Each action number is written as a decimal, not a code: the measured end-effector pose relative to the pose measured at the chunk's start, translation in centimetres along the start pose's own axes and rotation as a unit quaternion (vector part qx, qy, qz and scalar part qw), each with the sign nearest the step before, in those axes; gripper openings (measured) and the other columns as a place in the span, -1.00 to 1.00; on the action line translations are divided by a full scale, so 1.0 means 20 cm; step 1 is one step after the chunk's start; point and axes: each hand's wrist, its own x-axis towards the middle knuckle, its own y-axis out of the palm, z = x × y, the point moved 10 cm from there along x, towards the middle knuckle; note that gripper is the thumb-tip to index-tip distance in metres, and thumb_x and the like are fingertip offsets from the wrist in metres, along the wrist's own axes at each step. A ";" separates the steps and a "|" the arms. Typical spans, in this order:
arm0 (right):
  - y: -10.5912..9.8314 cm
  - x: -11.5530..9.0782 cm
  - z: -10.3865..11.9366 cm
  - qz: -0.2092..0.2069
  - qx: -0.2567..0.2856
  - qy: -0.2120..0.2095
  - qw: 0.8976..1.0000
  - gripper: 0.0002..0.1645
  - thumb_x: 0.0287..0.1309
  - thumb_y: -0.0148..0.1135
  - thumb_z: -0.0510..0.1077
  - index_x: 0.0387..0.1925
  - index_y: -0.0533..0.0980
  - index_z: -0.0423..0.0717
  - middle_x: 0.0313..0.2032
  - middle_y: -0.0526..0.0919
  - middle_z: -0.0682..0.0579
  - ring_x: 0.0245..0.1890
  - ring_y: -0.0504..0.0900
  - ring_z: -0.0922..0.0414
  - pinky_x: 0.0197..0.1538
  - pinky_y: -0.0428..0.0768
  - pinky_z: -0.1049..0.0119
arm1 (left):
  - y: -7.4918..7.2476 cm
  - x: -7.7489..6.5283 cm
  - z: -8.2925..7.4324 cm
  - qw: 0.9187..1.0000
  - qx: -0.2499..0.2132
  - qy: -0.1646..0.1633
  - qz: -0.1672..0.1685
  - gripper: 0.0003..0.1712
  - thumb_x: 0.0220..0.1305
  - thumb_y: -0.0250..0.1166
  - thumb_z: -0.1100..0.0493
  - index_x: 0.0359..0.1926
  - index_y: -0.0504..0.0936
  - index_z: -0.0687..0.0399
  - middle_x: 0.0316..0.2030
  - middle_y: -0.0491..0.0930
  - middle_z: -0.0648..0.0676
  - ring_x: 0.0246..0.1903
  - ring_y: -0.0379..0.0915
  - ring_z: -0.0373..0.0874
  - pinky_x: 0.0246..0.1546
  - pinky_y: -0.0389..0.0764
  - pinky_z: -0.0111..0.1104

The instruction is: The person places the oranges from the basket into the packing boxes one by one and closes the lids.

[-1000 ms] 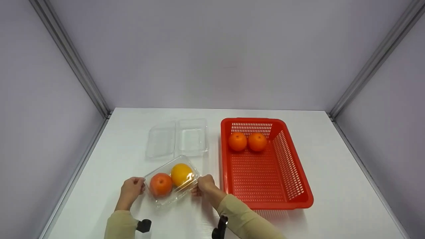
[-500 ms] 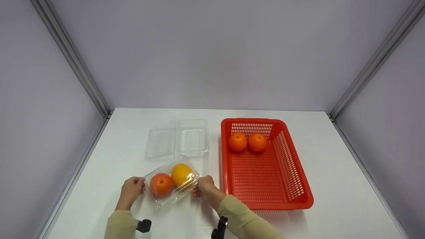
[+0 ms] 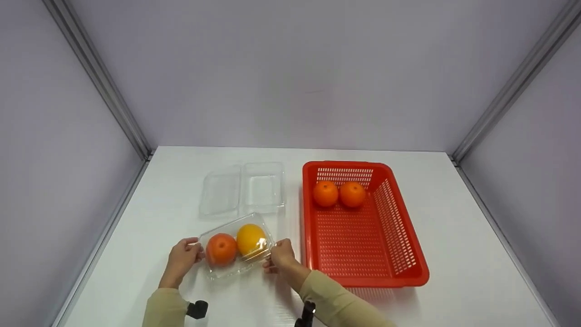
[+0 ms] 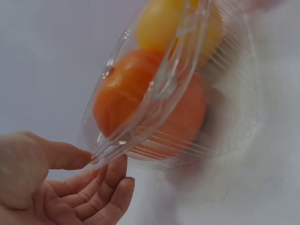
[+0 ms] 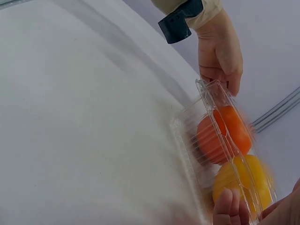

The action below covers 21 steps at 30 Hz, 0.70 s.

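A clear plastic clamshell box [image 3: 233, 269] with its lid folded over holds one red-orange round fruit [image 3: 221, 250] and one yellow fruit [image 3: 251, 240]. My left hand [image 3: 182, 258] pinches the box's left corner. In the left wrist view the thumb [image 4: 70, 155] lies on the rim, with the other fingers loosely bent below it. At the opposite end my right hand [image 3: 282, 258] pinches the rim, its other fingers curled under. The right wrist view has the box between both hands, the yellow fruit nearest the right fingers [image 5: 227, 208].
Behind the box, a second clear clamshell [image 3: 263, 188] lies open on the white table [image 3: 463, 236]. To the right stands a red plastic basket [image 3: 354, 245] with two oranges [image 3: 325, 194] at its back left. Walls [image 3: 290, 81] enclose the table at the back and sides.
The box's near edge has shifted slightly up and its fruits a little to the right. My left fingers have moved slightly up and right along the corner; the right hand stays nearly still.
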 end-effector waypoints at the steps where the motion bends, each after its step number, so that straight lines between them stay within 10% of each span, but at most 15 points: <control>1: 0.00 -0.01 0.00 0.000 -0.004 -0.001 1.000 -0.87 0.21 -0.27 -0.38 -0.23 0.19 -0.17 -0.59 0.38 0.03 -0.73 0.41 0.23 -0.66 0.51 0.46 | 0.00 0.00 0.00 1.000 0.005 0.000 0.001 -0.51 0.42 -0.06 0.23 0.26 0.27 0.47 -0.10 0.59 0.33 -0.35 0.56 -0.31 -0.17 0.69 -0.41; 6: -0.02 -0.04 0.03 -0.019 -0.077 -0.046 0.996 -0.88 0.18 -0.14 -0.35 -0.22 0.23 -0.22 -0.51 0.39 -0.03 -0.67 0.42 0.18 -0.61 0.57 0.36 | 0.02 0.00 -0.01 1.000 0.030 0.008 0.006 -0.51 0.39 -0.05 0.25 0.26 0.28 0.47 -0.09 0.58 0.36 -0.33 0.56 -0.26 -0.15 0.67 -0.35; 13: -0.04 -0.11 0.21 -0.075 -0.204 -0.169 0.961 -0.58 0.00 0.11 -0.35 -0.05 0.34 -0.47 -0.09 0.44 -0.36 -0.09 0.52 -0.21 0.15 0.51 -0.05 | 0.01 -0.01 -0.03 0.999 0.048 0.020 -0.001 -0.50 0.33 0.00 0.29 0.24 0.30 0.47 -0.19 0.59 0.31 -0.37 0.57 -0.24 -0.20 0.64 -0.36; 21: 0.00 -0.20 0.35 -0.047 -0.251 -0.230 0.939 -0.45 -0.04 0.20 -0.28 0.03 0.38 -0.45 -0.11 0.49 -0.35 -0.09 0.54 -0.20 0.08 0.53 -0.03 | 0.01 -0.01 -0.04 0.999 0.041 0.033 -0.006 -0.53 0.32 -0.01 0.29 0.20 0.33 0.47 -0.24 0.60 0.28 -0.41 0.52 -0.26 -0.28 0.61 -0.43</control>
